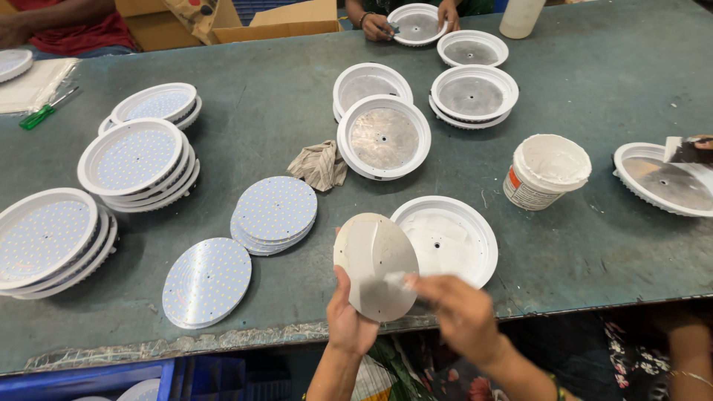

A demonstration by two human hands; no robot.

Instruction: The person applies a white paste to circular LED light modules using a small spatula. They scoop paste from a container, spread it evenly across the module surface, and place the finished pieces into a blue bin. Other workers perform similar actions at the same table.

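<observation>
Left hand (349, 319) up at the near edge of the green worktable (579, 111), fingers closed around the lower rim of a round metal disc (373, 263), holding it tilted on edge, its bare greyish back facing up. Right hand (460, 312) is in close, blurred, fingertips pinched on something small and pale against the disc's lower right face; what it is, hard to tell. Just behind the disc, touching it in view, lies a white round lamp housing (453, 238), its inside smeared with white paste. To the right of that stands a white tub of paste (546, 171), open, its rim caked. Left of the hands, near the front edge, a stack of round LED boards (206, 282) lies flat, and a second stack of LED boards (275, 214) sits just behind it. A crumpled rag (319, 165) lies mid-table, beside an empty housing with a metal base (384, 137). Along the left edge, piles of assembled housings with boards fitted (137, 163) are stacked. At the far edge another person's hands (379, 26) work on a housing, and at the right edge a third person's hand (702, 145) holds a brush over another housing (661, 182).
</observation>
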